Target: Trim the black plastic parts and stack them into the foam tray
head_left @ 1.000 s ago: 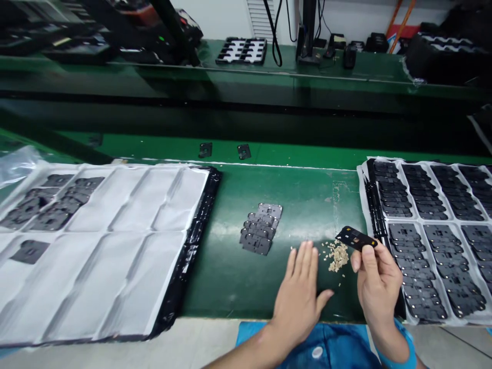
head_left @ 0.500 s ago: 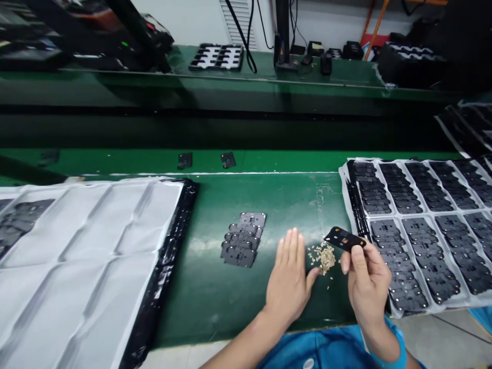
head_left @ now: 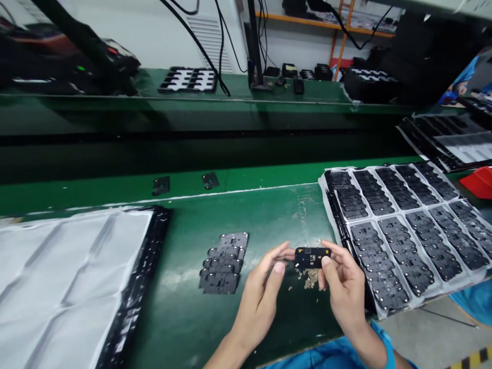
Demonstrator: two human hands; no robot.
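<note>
A small flat black part is held up over the green bench between both hands. My right hand pinches its right end with thumb and fingers. My left hand has its fingertips at the part's left edge, thumb bent below. Under the part lies a small heap of tan scraps. A short fanned stack of the same black parts rests on the bench to the left of my hands.
On the right a white tray holds several rows of black parts. At left lies a white tray with a black rim. Two loose parts lie on the green belt behind. A red bin sits far right.
My left hand lifted off the bench and came to the part's left edge. My right hand brought the part in over the scraps. The view shifted right and up.
</note>
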